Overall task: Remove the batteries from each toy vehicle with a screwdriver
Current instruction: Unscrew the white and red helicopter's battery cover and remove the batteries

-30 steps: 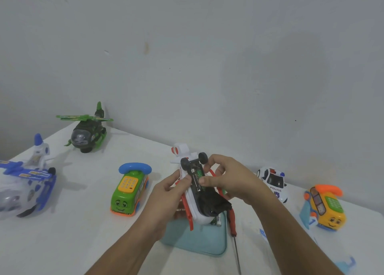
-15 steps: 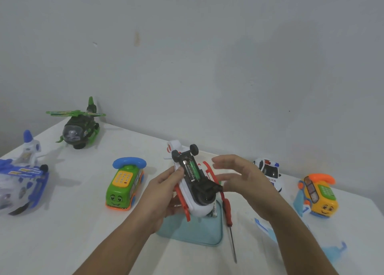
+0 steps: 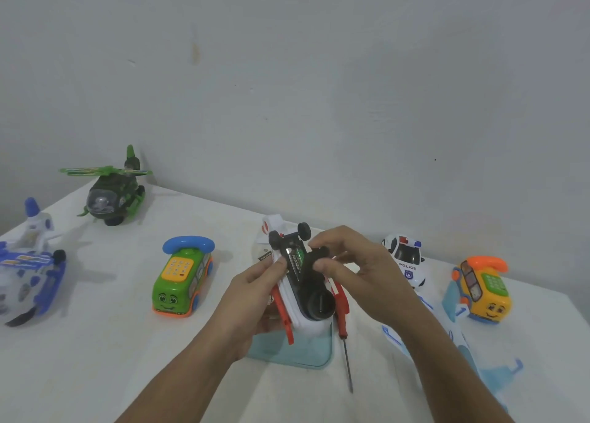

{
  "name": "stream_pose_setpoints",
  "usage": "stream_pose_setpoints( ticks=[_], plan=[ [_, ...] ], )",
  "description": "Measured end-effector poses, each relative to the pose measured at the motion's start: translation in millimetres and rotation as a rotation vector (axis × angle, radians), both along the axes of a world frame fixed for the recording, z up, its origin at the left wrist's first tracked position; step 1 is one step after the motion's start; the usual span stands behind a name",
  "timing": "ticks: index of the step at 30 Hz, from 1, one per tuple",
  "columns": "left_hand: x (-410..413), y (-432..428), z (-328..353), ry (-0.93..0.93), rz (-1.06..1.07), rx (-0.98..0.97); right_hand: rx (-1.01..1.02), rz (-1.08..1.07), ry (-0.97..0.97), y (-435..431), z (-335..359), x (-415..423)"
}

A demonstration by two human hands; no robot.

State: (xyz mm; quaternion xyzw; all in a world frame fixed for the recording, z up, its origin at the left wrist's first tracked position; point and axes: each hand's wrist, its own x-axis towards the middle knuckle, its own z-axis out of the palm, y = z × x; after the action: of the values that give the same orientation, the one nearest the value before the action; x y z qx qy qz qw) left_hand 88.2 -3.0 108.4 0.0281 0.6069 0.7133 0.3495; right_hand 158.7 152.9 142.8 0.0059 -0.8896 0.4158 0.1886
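Left hand [image 3: 255, 291] is gripping the upturned white-and-red toy helicopter [image 3: 306, 307] above the teal tray [image 3: 287, 354] on the desk [image 3: 111, 342]. Right hand [image 3: 360, 272] is pinching a black cover [image 3: 319, 254] beside the exposed green battery [image 3: 297, 259] in the toy's underside. The screwdriver [image 3: 345, 342] is lying just right of the tray.

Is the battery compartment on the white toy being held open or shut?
Open: the white toy is held wheels-up, and a green battery lies bare in its black underside.

Right hand [image 3: 360, 275] back on white toy [image 3: 308, 298]
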Motion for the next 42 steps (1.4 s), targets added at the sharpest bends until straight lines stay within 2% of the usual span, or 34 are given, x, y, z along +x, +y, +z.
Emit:
stream_pose_setpoints(
  ticks=[8,14,20,23,27,36,42],
  plan=[
    [5.9,5.7,0.0,0.032,0.049,-0.026,0.063,0.037,0.054,12.1,-3.8,-16.6],
    [10.5,8.5,-2.3,0.054,0.092,-0.035,0.118,0.069,-0.112,18.3,-0.6,-25.3],
    [13.3,7.7,-0.8,0.068,0.1,-0.018,0.106,0.055,-0.151,17.9,-4.7,-29.1],
    [12.3,5.2,0.7,0.069,0.094,0.002,0.043,0.067,-0.148,12.8,-3.8,-29.9],
    [6.4,1.4,-0.5,0.079,0.06,0.019,-0.17,0.088,-0.191,4.9,-1.3,-30.6],
    [-24.2,-19.5,-3.8,0.111,-0.068,0.03,-0.268,-0.021,-0.146,-15.2,-4.9,-41.5],
    [-40.3,-32.8,-8.1,0.086,-0.139,0.048,-0.423,-0.077,-0.117,-27.8,-14.7,-48.4]
  ],
)
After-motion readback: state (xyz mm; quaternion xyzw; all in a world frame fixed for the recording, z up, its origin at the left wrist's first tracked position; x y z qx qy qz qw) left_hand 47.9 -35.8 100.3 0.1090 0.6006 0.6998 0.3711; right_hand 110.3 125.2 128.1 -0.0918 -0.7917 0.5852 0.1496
